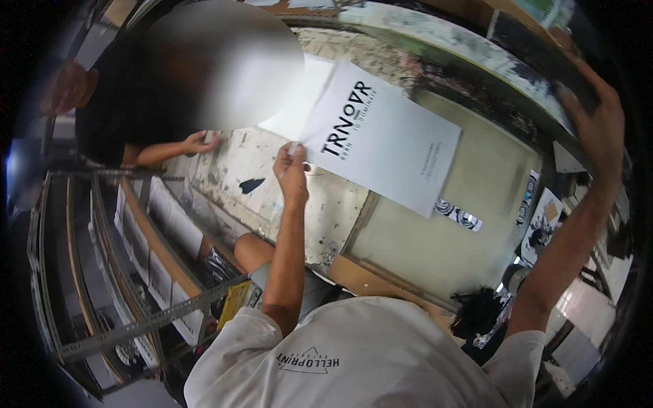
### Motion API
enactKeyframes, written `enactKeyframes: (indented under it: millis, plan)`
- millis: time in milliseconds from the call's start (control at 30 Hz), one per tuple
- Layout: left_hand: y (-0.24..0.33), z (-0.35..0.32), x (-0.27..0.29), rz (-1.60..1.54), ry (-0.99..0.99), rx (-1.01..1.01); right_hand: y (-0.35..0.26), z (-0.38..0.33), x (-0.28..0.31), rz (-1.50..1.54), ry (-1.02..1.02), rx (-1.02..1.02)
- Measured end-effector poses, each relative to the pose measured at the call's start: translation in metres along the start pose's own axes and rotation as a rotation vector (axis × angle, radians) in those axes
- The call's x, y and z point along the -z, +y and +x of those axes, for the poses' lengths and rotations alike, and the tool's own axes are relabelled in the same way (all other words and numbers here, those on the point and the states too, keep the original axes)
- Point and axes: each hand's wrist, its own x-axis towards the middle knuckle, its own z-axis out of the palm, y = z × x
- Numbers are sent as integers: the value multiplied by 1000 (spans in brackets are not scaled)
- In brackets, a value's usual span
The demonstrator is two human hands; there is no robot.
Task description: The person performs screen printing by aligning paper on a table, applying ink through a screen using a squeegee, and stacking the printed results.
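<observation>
White printed sheet (381,139) — corner pinched between left fingers (291,155).

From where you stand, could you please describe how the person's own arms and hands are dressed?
Both the left hand and the right hand are bare, with no gloves or rings to be seen. The forearms are uncovered; short off-white T-shirt sleeves with grey smudges end above the elbows.

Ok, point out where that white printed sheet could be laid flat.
Free: the beige board right of the printed sheet held by the left hand. Crowded: the board's right rim with printed patches. The right hand grips the raised frame.
</observation>
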Motion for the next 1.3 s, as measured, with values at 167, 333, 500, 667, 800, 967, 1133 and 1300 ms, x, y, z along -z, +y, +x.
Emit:
enactKeyframes:
  millis: [167, 333, 500, 667, 800, 967, 1133, 1300]
  plan:
    - [-2, 38, 90, 174, 195, -62, 23, 0, -11, -167, 74, 31]
    - [-42, 27, 168, 942, 450, -260, 22, -3, -15, -112, 80, -11]
    - [-63, 17, 225, 1176, 606, -126, 5, 1, -3, -67, 56, 10]
    - [-35, -2, 210, 1542, 865, -103, 13, 4, -1, -90, 15, -19]
    - [-11, -10, 149, 1173, 560, -784, 4, 1, 5, -24, 56, -50]
    - [0, -84, -5, 749, -172, -990, 6, -2, 3, 74, 28, -19]
    - [20, -129, -97, 541, -525, -887, -2, -2, 6, -31, 55, 22]
    - [-16, -69, -110, 793, -205, -759, -13, 0, 11, 42, 22, -1]
